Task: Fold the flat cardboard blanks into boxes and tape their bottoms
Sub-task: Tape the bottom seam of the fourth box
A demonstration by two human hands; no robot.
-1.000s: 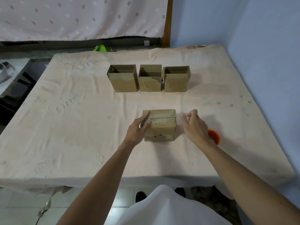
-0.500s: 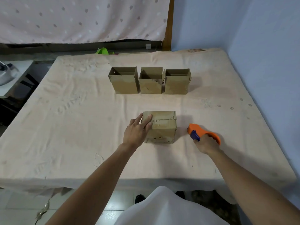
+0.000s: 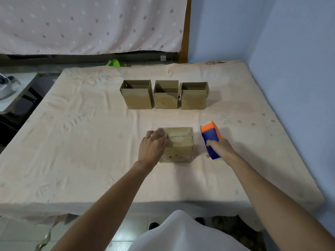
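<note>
A folded cardboard box stands bottom up in the middle of the table, its flaps closed on top. My left hand rests on its left side, fingers lying over the top left edge. To the right of the box my right hand grips an orange and blue tape dispenser, lifted off the cloth with its orange end pointing away from me. The dispenser is apart from the box. Three open-topped boxes stand in a row farther back.
A pale pink cloth covers the table. A blue wall runs close along the right side. A dotted curtain hangs behind the table, and a green object peeks over the far edge. A side table stands at the far left.
My right hand went from beside the box to the dispenser on the cloth, gripped it and lifted it toward the box. My left hand stayed on the box.
</note>
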